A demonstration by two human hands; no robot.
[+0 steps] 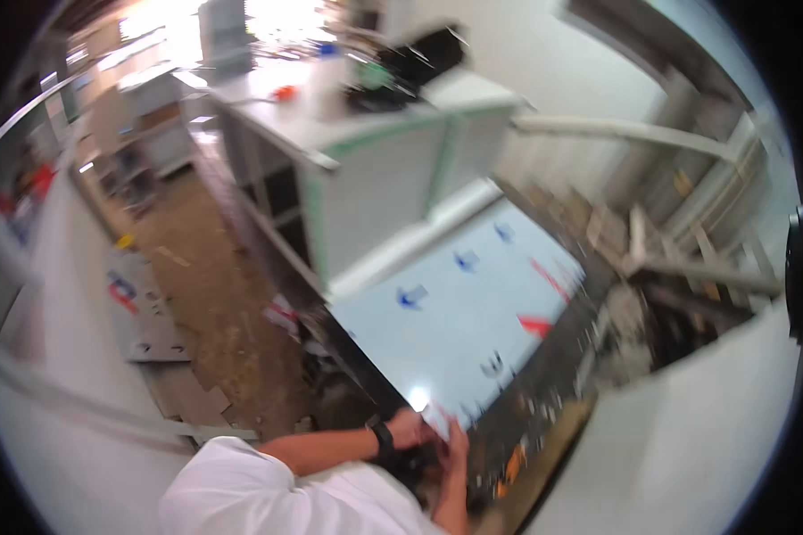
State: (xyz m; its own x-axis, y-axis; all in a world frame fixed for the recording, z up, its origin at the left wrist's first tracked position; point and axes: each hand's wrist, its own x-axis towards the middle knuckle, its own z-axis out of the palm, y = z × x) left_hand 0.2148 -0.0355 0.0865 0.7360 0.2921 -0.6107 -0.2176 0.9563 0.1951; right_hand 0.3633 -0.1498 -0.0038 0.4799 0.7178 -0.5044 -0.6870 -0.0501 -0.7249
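A flat panel (pixel 455 308) faced with pale blue protective film lies on a dark bench; printed blue arrows and red marks run across it. At its near corner a small pale flap (pixel 436 421), apparently the film's corner, stands up between my hands. My left hand (pixel 408 428), below a black wristwatch (pixel 382 439), has its fingers closed at the flap's left side. Closed around the flap from the other side is my right hand (pixel 456 443). Blur hides the exact fingertip contact. A bright light reflection sits on the film beside the left hand.
Beyond the panel stands a white cabinet (pixel 379 174) with green tape edges and black items (pixel 424 58) on top. Tools and scraps litter the dark bench (pixel 544 383), including an orange tool (pixel 512 465). Wooden offcuts (pixel 687 267) pile up right; another printed panel (pixel 143 308) lies left.
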